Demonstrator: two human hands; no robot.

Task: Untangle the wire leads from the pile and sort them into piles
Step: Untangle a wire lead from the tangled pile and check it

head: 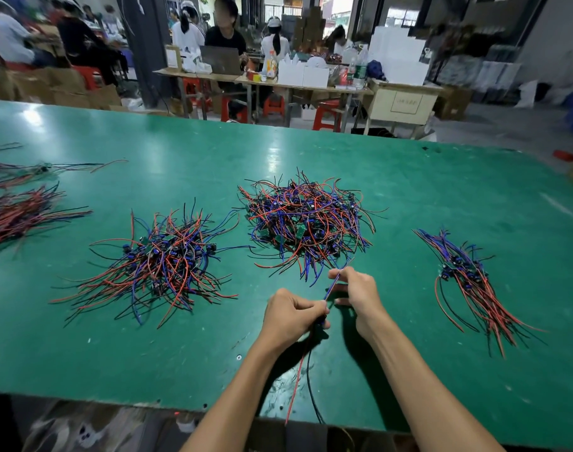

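While pinched, lead (331, 290) spans both hands.

Readable text: none.
Framed label (405, 103) on the beige cabinet (403, 107) carries characters, too blurred to make out.

A tangled heap of red, blue and black wire leads (306, 223) lay just beyond the hands; a looser pile (158, 265) sat left, a combed bundle (471, 285) right.
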